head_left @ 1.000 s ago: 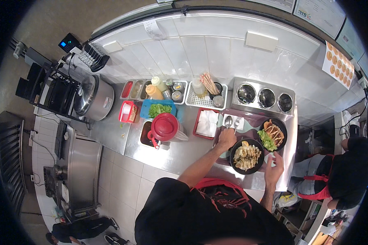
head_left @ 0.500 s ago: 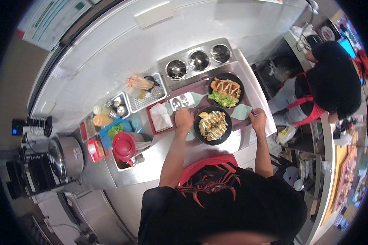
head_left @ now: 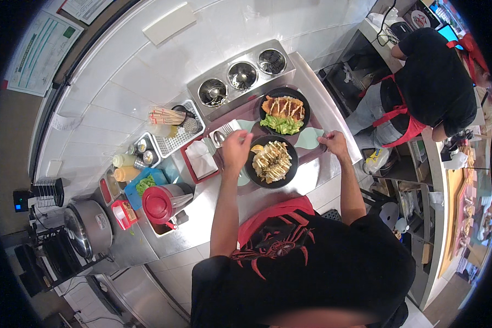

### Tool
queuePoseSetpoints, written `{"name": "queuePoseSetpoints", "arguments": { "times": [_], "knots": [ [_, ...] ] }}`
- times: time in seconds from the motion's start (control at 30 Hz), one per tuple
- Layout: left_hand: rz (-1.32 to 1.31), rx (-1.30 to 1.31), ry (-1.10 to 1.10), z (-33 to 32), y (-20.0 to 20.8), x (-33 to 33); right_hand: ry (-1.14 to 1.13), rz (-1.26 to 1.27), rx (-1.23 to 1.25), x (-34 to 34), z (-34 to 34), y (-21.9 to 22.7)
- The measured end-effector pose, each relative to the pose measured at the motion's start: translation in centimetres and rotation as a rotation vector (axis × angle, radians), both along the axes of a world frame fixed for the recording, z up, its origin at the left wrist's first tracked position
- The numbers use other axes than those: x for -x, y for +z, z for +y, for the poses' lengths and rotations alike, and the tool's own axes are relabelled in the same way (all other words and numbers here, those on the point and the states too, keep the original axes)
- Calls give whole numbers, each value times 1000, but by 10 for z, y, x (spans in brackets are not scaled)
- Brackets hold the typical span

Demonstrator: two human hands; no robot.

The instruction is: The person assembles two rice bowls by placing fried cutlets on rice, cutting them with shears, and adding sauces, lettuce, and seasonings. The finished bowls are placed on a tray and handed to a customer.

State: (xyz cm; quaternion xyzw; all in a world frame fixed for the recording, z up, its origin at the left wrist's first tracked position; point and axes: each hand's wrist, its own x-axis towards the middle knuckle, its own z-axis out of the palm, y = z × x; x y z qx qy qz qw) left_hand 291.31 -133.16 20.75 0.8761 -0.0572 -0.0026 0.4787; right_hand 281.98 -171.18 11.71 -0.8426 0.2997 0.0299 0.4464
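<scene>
A purplish tray (head_left: 313, 155) with mint-green shapes lies on the steel counter under two black bowls. The near bowl (head_left: 271, 162) holds food striped with pale sauce and a lemon wedge. In the far bowl (head_left: 285, 111) are a browned, sauced piece and chopped lettuce. My left hand (head_left: 237, 150) hovers by the near bowl's left side, fingers loosely bent and apart, nothing visible in them. Just beyond it, a spoon and fork lie on a white napkin (head_left: 224, 130), partly hidden by the hand. My right hand (head_left: 334, 144) pinches the tray's right edge.
Left of the tray are a red box of napkins (head_left: 200, 159), a white basket (head_left: 180, 136) with chopsticks, sauce bottles (head_left: 127, 174), a red-lidded jug (head_left: 157, 204) and a rice cooker (head_left: 88, 229). A steel cutlery holder (head_left: 242, 76) stands behind. A co-worker (head_left: 426, 90) stands at right.
My left hand has lifted off the spot beside the spoon and moved toward the near bowl. My right hand stays at the tray's right edge. The whole view has shifted slightly.
</scene>
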Motion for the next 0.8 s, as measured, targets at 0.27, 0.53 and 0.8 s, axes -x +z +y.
{"name": "queuePoseSetpoints", "arguments": {
  "times": [0.27,0.53,0.8],
  "knots": [
    [-140,-283,-186,-60,14,-42,-33,-38,2,0,6,5],
    [-164,-427,-99,-89,17,-65,-2,-24,82,-5,3,28],
    [-67,-58,-39,-47,30,-53,90,-8,-357,-10,-9,39]
  ]
}}
